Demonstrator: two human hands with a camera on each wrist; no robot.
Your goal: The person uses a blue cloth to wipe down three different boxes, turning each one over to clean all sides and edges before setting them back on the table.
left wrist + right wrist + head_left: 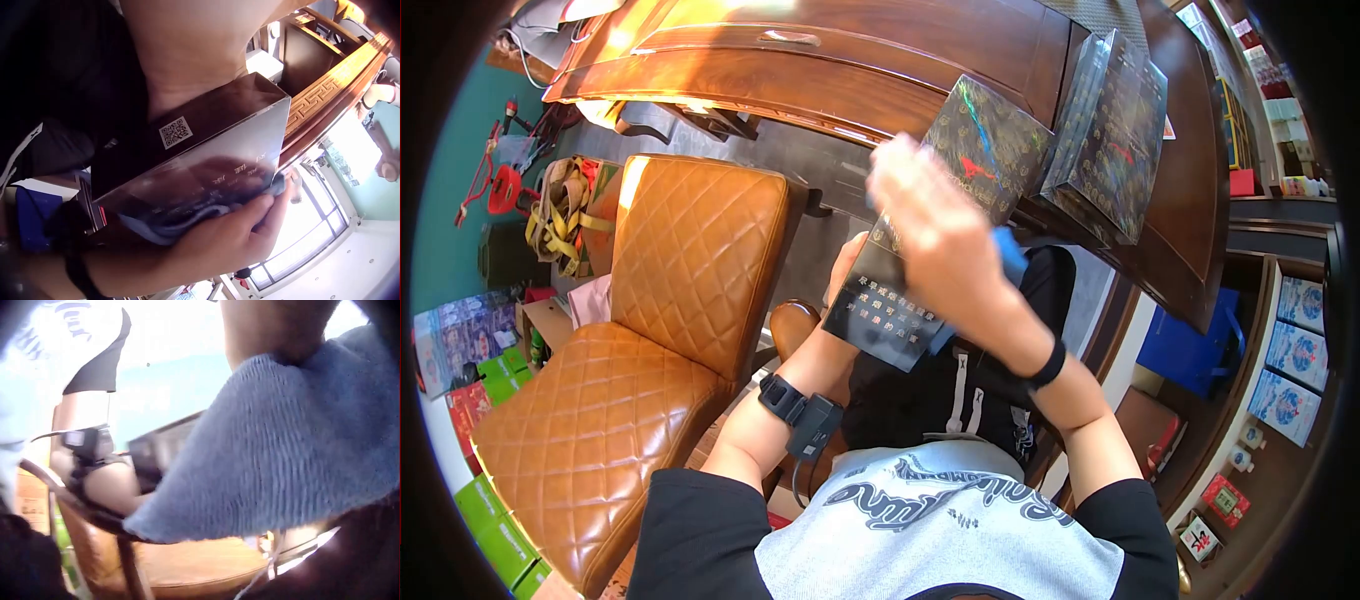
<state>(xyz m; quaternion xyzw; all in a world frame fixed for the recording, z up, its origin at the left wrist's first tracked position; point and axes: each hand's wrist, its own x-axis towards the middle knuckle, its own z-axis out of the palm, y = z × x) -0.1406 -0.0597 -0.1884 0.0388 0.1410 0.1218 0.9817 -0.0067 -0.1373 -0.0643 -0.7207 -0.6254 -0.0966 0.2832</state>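
A long dark carton (880, 300) with gold patterns, a coloured design and pale printed characters slants across the lap in the head view. My left hand (846, 266) grips it at its left side, most of the fingers hidden behind it. Over the carton's middle, my right hand (935, 225), blurred, holds a blue cloth (1008, 256) against the printed face. In the left wrist view the cloth (162, 228) lies between the right hand (228, 231) and the carton (206, 169), which shows a QR code on one side. Ribbed blue cloth (269, 456) hangs down in the right wrist view.
More dark wrapped cartons (1105, 140) stand on the wooden desk (1180, 210) at the right. A tan quilted chair (690, 240) is at the left. Shelves with boxes (1285, 380) line the right side, and a blue bag (1190, 345) sits below the desk.
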